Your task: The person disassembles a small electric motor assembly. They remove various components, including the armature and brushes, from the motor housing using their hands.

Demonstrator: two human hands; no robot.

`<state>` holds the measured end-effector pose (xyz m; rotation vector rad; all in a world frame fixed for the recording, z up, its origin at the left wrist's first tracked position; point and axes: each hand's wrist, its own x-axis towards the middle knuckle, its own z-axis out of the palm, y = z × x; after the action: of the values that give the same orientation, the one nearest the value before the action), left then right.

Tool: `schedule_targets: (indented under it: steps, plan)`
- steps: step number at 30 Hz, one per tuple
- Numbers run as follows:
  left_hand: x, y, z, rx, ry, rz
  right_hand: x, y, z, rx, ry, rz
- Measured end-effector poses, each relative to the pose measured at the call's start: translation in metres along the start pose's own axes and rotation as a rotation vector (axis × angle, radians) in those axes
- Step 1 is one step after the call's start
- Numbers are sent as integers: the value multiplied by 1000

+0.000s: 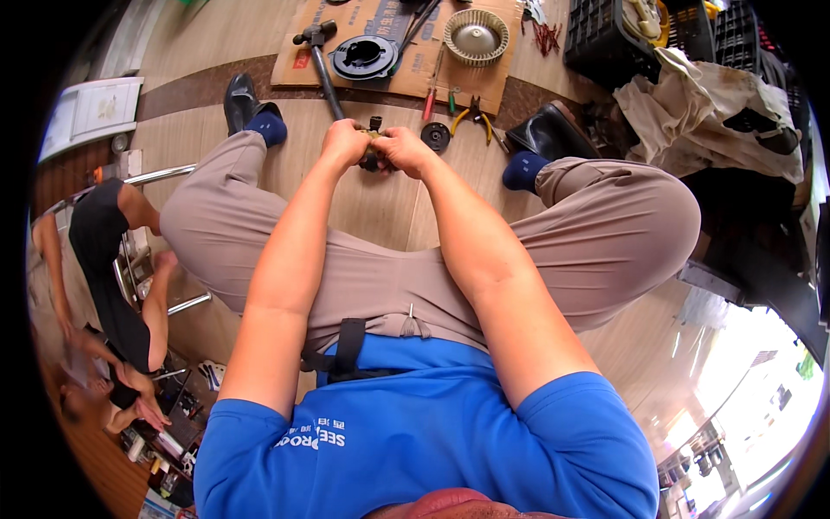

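My left hand [344,143] and my right hand [404,150] meet between my knees, both closed around a small dark part with a brass-coloured body [373,144]; a black stub sticks out of its top. Most of the part is hidden by my fingers. A hammer with a dark handle [325,71] lies on the floor just beyond my left hand. A black round disc [435,136] lies just right of my right hand.
A cardboard sheet [294,65] ahead carries a black round housing [364,56], a white blower wheel [475,35] and hand tools. Screwdrivers and yellow-handled pliers [474,118] lie nearby. Black crates [601,35] and a cloth heap [700,112] stand at right. Another person [108,259] sits at left.
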<state>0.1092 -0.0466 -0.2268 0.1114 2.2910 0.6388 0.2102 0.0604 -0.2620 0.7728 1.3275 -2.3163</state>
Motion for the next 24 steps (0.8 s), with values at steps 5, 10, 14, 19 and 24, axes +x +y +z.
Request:
schedule_targets:
  steps: [5,10,14,19,24]
  plan:
    - [-2,2,-7,-169,-77,22,-2,-3,-4,108,-2,15]
    - [-4,8,-22,-464,-251,-29,-5,-8,-14,267,-89,-2]
    - [0,3,-34,-692,-444,-51,-10,-13,-18,380,-176,-1]
    - [3,3,-46,-957,-781,85,-7,-12,-29,604,-308,-16]
    - [5,-1,-42,-1105,-824,239,-11,-22,-24,598,-342,-67]
